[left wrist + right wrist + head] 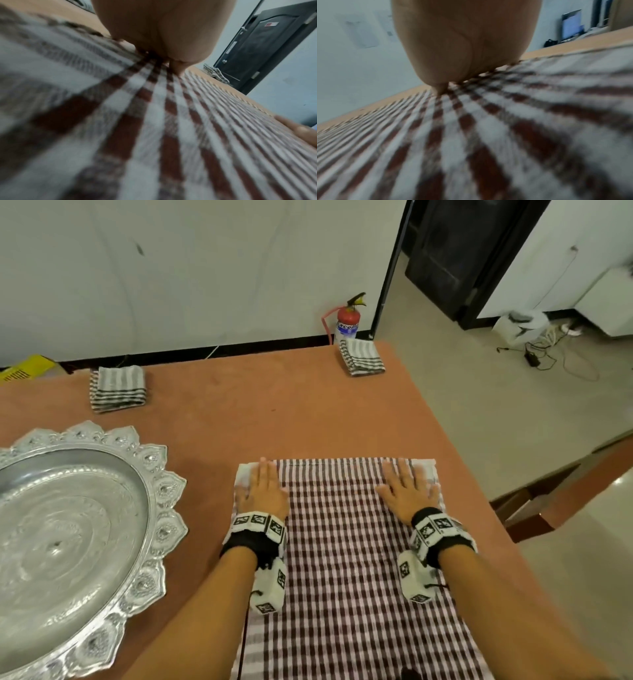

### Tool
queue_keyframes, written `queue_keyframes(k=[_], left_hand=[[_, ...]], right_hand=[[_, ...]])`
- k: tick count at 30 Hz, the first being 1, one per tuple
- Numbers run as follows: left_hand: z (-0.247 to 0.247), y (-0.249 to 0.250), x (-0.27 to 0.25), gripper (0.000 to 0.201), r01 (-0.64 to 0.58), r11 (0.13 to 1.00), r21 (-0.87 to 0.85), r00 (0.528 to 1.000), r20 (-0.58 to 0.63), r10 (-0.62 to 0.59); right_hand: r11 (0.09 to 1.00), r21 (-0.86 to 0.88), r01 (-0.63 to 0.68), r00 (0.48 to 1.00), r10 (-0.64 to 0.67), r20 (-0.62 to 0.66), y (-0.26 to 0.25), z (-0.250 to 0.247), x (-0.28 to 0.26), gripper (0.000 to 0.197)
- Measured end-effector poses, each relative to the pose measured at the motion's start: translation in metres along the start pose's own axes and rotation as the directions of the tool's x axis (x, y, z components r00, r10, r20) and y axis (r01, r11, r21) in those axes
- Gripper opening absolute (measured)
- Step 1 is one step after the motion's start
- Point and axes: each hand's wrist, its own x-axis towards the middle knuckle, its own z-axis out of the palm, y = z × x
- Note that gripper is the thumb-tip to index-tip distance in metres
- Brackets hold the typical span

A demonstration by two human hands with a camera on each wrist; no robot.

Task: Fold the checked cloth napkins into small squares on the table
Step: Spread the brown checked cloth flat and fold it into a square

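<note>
A brown-and-white checked napkin (346, 546) lies spread flat on the orange table (274, 405), running from mid-table to the near edge. My left hand (262, 487) presses flat on its far left corner, fingers straight. My right hand (407, 491) presses flat near its far right corner, fingers spread. In the left wrist view the palm (163, 33) rests on the checked cloth (154, 135); in the right wrist view the palm (462, 40) rests on the checked cloth (471, 135) too. Two folded napkins sit at the back: one on the left (117, 388), one at the right corner (363, 357).
A large ornate silver tray (68, 542) fills the table's left side. The table's right edge runs close beside the napkin. A red fire extinguisher (347, 318) stands on the floor behind the table, near a dark door (455, 251). Cables lie on the floor at right.
</note>
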Motion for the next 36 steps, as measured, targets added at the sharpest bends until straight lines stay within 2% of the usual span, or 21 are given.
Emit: queue_keyframes(k=[1, 2, 3, 5, 6, 8, 11, 13, 14, 16, 18, 19, 20, 22, 26, 27, 29, 31, 32, 34, 36], left_hand=[[-0.004, 0.004, 0.002, 0.059, 0.043, 0.999, -0.002, 0.999, -0.018, -0.043], [-0.004, 0.012, 0.000, 0.059, 0.031, 0.999, 0.012, 0.999, -0.017, -0.031], [-0.002, 0.027, -0.003, 0.059, -0.055, 0.998, 0.044, 0.998, -0.020, 0.056], [0.008, 0.058, -0.016, 0.057, -0.271, 0.960, 0.078, 0.962, 0.059, 0.266], [0.013, 0.066, -0.020, 0.057, -0.321, 0.945, 0.060, 0.944, 0.101, 0.314], [0.017, 0.060, -0.017, 0.057, -0.288, 0.956, 0.054, 0.953, 0.120, 0.280], [0.008, 0.015, -0.010, 0.058, -0.071, 0.994, 0.083, 0.994, 0.095, 0.063], [-0.005, -0.008, -0.016, 0.059, 0.058, 0.994, 0.094, 0.997, 0.042, -0.062], [-0.007, -0.008, -0.023, 0.059, 0.053, 0.994, 0.095, 0.998, 0.018, -0.055], [0.000, 0.012, -0.050, 0.057, -0.105, 0.986, 0.126, 0.994, -0.004, 0.106], [0.023, 0.036, -0.084, 0.057, -0.278, 0.948, 0.154, 0.959, 0.093, 0.267], [0.036, 0.041, -0.098, 0.058, -0.313, 0.939, 0.143, 0.945, 0.148, 0.292], [0.048, 0.038, -0.109, 0.059, -0.306, 0.941, 0.146, 0.944, 0.177, 0.280], [0.055, 0.018, -0.115, 0.058, -0.214, 0.968, 0.133, 0.968, 0.160, 0.192], [0.045, -0.022, -0.121, 0.062, 0.030, 0.994, 0.101, 0.997, 0.065, -0.037], [0.045, -0.019, -0.124, 0.062, 0.017, 0.995, 0.097, 0.999, 0.033, -0.020], [0.057, 0.004, -0.143, 0.060, -0.152, 0.984, 0.092, 0.988, 0.034, 0.149], [0.079, 0.032, -0.171, 0.060, -0.298, 0.946, 0.127, 0.952, 0.107, 0.285], [0.089, 0.038, -0.181, 0.060, -0.323, 0.936, 0.139, 0.943, 0.130, 0.306], [0.098, 0.029, -0.188, 0.059, -0.295, 0.942, 0.159, 0.952, 0.136, 0.275], [0.095, -0.001, -0.189, 0.058, -0.176, 0.976, 0.130, 0.982, 0.097, 0.164]], right_hand=[[0.997, 0.012, -0.079, 0.997, 0.079, -0.025, 0.008, -0.006, 0.001, 0.058], [0.993, 0.004, -0.118, 0.991, 0.118, -0.060, 0.007, -0.007, 0.000, 0.058], [0.995, -0.017, -0.101, 0.988, 0.098, -0.116, -0.001, -0.008, -0.001, 0.059], [0.996, -0.060, 0.064, 0.986, -0.072, -0.150, -0.030, -0.001, -0.005, 0.059], [0.986, -0.059, 0.155, 0.980, -0.161, -0.114, -0.042, 0.007, -0.009, 0.058], [0.980, -0.035, 0.196, 0.980, -0.197, -0.034, -0.040, 0.021, -0.014, 0.055], [0.999, 0.020, 0.027, 0.999, -0.027, -0.020, 0.006, 0.019, -0.021, 0.055], [0.996, 0.009, -0.087, 0.995, 0.087, -0.038, 0.027, 0.009, -0.027, 0.058], [0.993, -0.019, -0.115, 0.992, 0.114, -0.056, 0.028, 0.006, -0.031, 0.060], [0.997, -0.049, -0.065, 0.993, 0.060, -0.102, 0.005, 0.012, -0.047, 0.062], [0.994, -0.066, 0.091, 0.992, -0.096, -0.078, -0.027, 0.038, -0.074, 0.061], [0.985, -0.052, 0.163, 0.985, -0.165, -0.041, -0.037, 0.055, -0.090, 0.060], [0.979, -0.038, 0.199, 0.980, -0.200, -0.014, -0.038, 0.072, -0.107, 0.059], [0.982, -0.034, 0.188, 0.982, -0.188, -0.024, -0.017, 0.089, -0.125, 0.055], [0.999, 0.035, -0.003, 0.999, 0.004, -0.035, 0.052, 0.082, -0.135, 0.056], [0.998, 0.027, -0.052, 0.997, 0.054, -0.062, 0.060, 0.077, -0.135, 0.058], [0.999, 0.002, -0.034, 0.990, 0.034, -0.139, 0.053, 0.075, -0.140, 0.062], [0.992, -0.050, 0.117, 0.982, -0.123, -0.145, 0.026, 0.089, -0.158, 0.063], [0.978, -0.074, 0.197, 0.972, -0.205, -0.112, 0.014, 0.102, -0.170, 0.061], [0.957, -0.090, 0.275, 0.959, -0.280, -0.044, 0.011, 0.125, -0.187, 0.058], [0.972, -0.063, 0.225, 0.973, -0.228, -0.044, 0.036, 0.131, -0.193, 0.056]])
